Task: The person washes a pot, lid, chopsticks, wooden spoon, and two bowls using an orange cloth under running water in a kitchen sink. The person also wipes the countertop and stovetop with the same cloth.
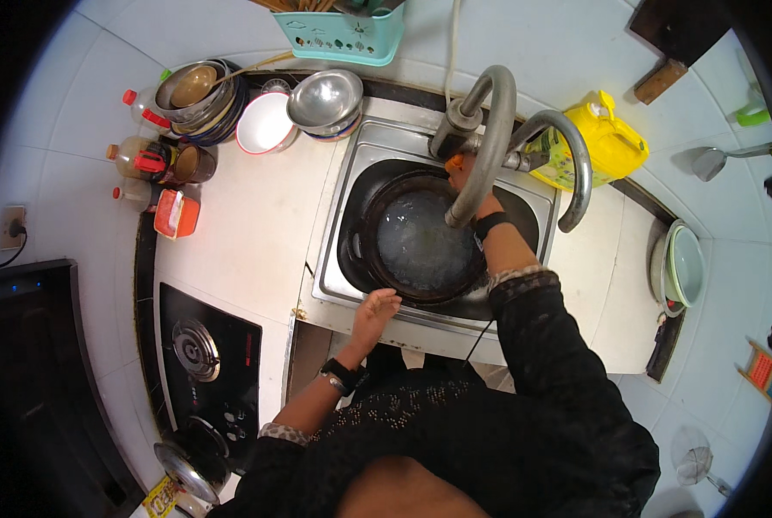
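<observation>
A dark round wok (pixel 368 272) with a loop handle on its left side sits in the stainless steel sink (pixel 334 272). Cloudy water (pixel 418 249) fills much of it. My right hand (pixel 467 175) reaches over the wok to the back of the sink, beneath the curved metal faucet (pixel 499 129). Its fingers are around a small orange object (pixel 454 163), partly hidden by the hand and faucet. My left hand (pixel 376 309) holds nothing, at the sink's front rim close to the wok, with the fingers loosely extended.
Left of the sink stand metal bowls (pixel 326 100), a white bowl (pixel 266 126), stacked dishes (pixel 198 97) and bottles (pixel 136 155). A gas hob (pixel 211 362) lies nearer on that side. A yellow jug (pixel 593 146) stands behind a second curved spout (pixel 577 175); basins (pixel 684 265) lean far right.
</observation>
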Motion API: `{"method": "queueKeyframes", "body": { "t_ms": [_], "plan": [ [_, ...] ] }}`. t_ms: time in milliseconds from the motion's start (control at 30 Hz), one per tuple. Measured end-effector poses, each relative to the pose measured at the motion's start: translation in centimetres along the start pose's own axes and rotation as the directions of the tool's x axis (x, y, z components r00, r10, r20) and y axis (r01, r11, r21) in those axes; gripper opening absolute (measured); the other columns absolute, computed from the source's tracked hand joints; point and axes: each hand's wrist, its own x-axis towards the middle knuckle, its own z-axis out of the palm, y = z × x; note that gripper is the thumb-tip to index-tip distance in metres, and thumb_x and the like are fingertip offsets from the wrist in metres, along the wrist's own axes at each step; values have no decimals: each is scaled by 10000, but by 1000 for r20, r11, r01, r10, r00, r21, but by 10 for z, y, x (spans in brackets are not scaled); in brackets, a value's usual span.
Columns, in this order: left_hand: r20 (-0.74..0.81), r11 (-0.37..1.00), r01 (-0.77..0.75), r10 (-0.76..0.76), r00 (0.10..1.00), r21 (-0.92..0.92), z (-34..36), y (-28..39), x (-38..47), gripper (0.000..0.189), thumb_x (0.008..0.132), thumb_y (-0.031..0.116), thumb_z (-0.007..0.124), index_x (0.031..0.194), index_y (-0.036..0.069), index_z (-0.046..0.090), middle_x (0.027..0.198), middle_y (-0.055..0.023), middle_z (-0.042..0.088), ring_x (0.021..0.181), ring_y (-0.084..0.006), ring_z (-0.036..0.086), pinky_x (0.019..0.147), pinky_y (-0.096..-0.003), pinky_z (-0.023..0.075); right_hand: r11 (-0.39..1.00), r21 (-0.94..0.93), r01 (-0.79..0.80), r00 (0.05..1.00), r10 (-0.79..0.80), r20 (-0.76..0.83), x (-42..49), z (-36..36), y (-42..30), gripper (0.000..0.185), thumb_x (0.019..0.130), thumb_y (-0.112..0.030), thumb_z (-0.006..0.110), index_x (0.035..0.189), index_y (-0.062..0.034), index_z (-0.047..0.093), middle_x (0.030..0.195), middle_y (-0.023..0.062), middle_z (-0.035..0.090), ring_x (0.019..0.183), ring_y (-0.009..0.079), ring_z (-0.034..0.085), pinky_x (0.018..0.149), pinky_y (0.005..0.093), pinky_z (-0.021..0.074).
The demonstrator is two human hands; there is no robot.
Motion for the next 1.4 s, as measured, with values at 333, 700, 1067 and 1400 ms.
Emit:
{"method": "queueKeyframes", "body": {
  "t_ms": [333, 700, 1067, 1400],
  "plan": [
    [54, 991, -129, 128, 990, 15, 10, 2, -2, 238, 939, 43, 586, 1176, 31, 571, 1066, -80, 661, 1021, -149, 608, 919, -295, 478, 988, -99, -116, 954, 138, 266, -70, -20, 34, 277, 819, -147, 569, 1051, -28, 663, 962, 199, 689, 943, 350, 658, 852, 412, 510],
    [-57, 998, -56, 54, 997, -22, -2, -5, -2, 211, 924, 10, 584, 1135, 12, 578, 1031, -81, 670, 972, -139, 623, 894, -281, 490, 775, 630, -51, 746, 449, -492, -81, -83, 93, 357, 870, -121, 583, 1196, 19, 541, 1041, 189, 633, 941, 336, 625, 825, 394, 488],
    [-64, 968, -75, 93, 994, 238, 11, -14, 10, 210, 923, 29, 591, 1131, 12, 581, 1034, -60, 663, 961, -132, 615, 854, -266, 488, 985, -174, 2, 997, -16, -81, -55, -29, 76, 659, 771, -10, 580, 1398, -4, 376, 1421, 224, 391, 1342, 385, 357, 1091, 426, 358],
    [25, 297, -309, 682, 731, 903, -30, 20, 64, 254, 823, 40, 616, 1077, 35, 621, 1039, -156, 656, 963, -348, 613, 865, -413, 482, 991, 118, 68, 965, -35, -262, -84, -69, 76, 333, 776, -86, 668, 1102, -27, 646, 1051, 185, 648, 993, 374, 608, 845, 420, 495]
  ]
}}
